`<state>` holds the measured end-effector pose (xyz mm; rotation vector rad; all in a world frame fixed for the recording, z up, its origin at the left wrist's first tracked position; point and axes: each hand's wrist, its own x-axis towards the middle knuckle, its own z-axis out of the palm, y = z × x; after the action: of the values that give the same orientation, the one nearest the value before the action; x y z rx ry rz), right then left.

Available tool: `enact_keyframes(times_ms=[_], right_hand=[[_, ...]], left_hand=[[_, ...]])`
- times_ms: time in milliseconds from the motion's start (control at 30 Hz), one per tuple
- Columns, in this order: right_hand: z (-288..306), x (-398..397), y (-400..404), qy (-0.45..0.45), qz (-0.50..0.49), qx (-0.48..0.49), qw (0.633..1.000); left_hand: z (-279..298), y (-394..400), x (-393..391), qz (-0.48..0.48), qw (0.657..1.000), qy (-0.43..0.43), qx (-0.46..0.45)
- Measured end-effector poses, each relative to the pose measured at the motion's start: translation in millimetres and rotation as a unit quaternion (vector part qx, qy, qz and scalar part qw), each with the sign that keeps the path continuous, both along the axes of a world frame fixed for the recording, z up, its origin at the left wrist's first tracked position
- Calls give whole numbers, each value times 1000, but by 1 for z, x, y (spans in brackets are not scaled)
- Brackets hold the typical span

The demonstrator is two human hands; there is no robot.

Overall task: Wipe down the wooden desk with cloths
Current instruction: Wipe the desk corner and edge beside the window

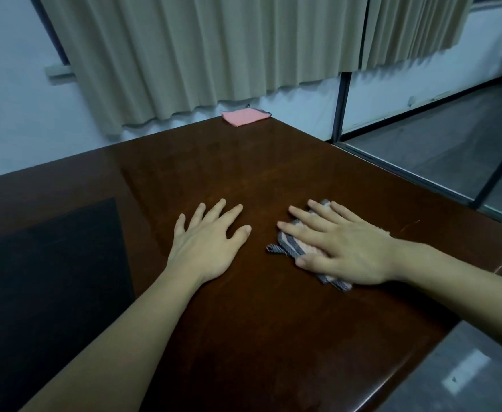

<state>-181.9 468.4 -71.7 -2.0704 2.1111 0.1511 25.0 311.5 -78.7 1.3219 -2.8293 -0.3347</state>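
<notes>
A dark brown wooden desk [244, 322] fills the middle of the head view. My right hand [342, 245] lies flat with straight, spread fingers on a grey-and-pink striped cloth [285, 243], pressing it onto the desk; most of the cloth is hidden under the palm. My left hand [211, 236] rests flat on the bare wood to the left of the cloth, fingers spread, holding nothing. A folded pink cloth [244, 116] lies at the desk's far corner, apart from both hands.
A black rectangular mat [50, 278] covers the desk's left part. Beige curtains [199, 55] hang behind the far edge. The desk's right edge drops off to a grey tiled floor [467, 376] and a glass partition [437, 150].
</notes>
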Motion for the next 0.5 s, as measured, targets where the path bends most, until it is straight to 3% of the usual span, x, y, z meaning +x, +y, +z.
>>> enact_keyframes(times_ms=[167, 500], right_hand=[[2, -30, 5, -2, -38, 11, 999], [-4, -101, -123, 18, -199, -1, 980]], left_hand=[[-1, 0, 1, -2, 1000, 1, -1], [0, 1, 1, 0, 1000, 6, 0]])
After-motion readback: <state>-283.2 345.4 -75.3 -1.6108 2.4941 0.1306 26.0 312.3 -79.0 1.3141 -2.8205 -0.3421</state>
